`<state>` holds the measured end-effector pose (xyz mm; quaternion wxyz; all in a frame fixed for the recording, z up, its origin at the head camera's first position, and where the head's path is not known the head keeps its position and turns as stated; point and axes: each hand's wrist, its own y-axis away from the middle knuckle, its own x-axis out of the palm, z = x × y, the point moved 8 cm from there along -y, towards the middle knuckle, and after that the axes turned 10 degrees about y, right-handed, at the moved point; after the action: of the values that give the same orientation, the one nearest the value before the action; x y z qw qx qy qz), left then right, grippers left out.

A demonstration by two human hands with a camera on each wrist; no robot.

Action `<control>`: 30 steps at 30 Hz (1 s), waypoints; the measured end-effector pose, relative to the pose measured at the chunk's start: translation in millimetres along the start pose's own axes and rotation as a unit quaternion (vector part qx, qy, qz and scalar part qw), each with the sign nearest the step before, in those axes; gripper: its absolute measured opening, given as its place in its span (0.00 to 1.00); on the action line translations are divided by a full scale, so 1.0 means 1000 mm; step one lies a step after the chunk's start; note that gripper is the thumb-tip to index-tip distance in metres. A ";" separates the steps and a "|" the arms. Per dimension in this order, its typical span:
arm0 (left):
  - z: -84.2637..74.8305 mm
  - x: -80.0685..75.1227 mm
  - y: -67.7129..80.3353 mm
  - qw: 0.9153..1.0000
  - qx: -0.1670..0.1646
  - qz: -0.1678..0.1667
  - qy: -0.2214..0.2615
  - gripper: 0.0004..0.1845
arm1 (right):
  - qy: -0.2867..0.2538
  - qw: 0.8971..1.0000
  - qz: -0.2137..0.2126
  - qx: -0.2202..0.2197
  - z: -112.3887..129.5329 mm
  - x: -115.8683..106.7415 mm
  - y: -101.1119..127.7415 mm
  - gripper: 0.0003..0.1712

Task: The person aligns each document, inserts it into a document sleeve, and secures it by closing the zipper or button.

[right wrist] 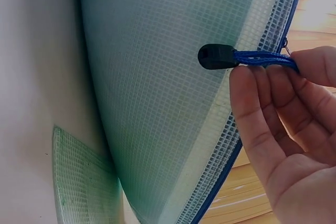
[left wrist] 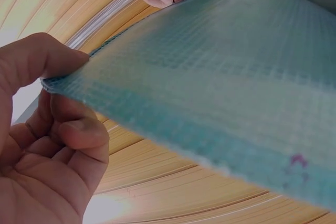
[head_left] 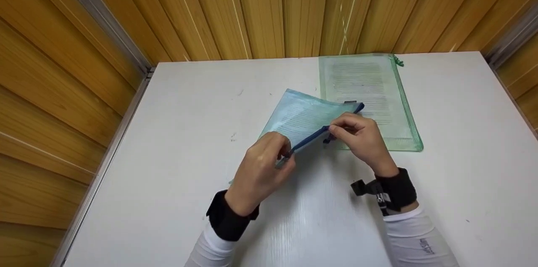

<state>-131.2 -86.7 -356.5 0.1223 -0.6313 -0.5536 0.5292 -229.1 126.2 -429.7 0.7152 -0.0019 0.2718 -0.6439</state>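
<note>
A blue mesh zipper pouch with printed paper inside is held up at a tilt over the white table. My left hand pinches one corner of it, at the end of the dark blue zipper edge; the left wrist view shows thumb and fingers on that mesh corner. With thumb and fingers my right hand pinches the blue cord zipper pull along the same edge. The cord's black plastic end sticks out past the fingertips. In the right wrist view the zipper edge beside the pull looks closed.
A green mesh zipper pouch with a printed sheet lies flat at the table's back right, partly behind the blue pouch. The white table meets wood-patterned panels at the back, with another panel wall on the left.
</note>
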 end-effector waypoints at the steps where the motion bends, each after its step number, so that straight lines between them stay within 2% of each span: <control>1: 0.000 0.000 0.000 1.000 -0.003 0.002 -0.003 0.19 | -0.001 1.000 0.000 -0.001 0.000 0.000 0.000 0.05; 8: -0.002 -0.001 -0.001 1.000 -0.006 0.006 -0.021 0.17 | -0.005 1.000 0.001 -0.003 -0.001 0.000 -0.001 0.06; 17: 0.000 -0.005 -0.001 1.000 -0.011 -0.007 -0.015 0.16 | 0.006 0.999 -0.013 0.048 -0.014 -0.006 -0.003 0.06; 24: 0.005 -0.004 -0.001 0.998 -0.036 -0.001 -0.049 0.09 | 0.001 0.999 -0.025 0.044 -0.012 -0.010 -0.004 0.05; 30: 0.004 -0.005 -0.001 0.998 -0.028 -0.005 -0.058 0.07 | -0.011 0.998 -0.032 0.048 -0.012 -0.012 -0.004 0.05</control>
<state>-134.1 -92.5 -354.8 0.0747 -0.5997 -0.5781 0.5483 -237.7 140.6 -434.0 0.6964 0.0169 0.2323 -0.6788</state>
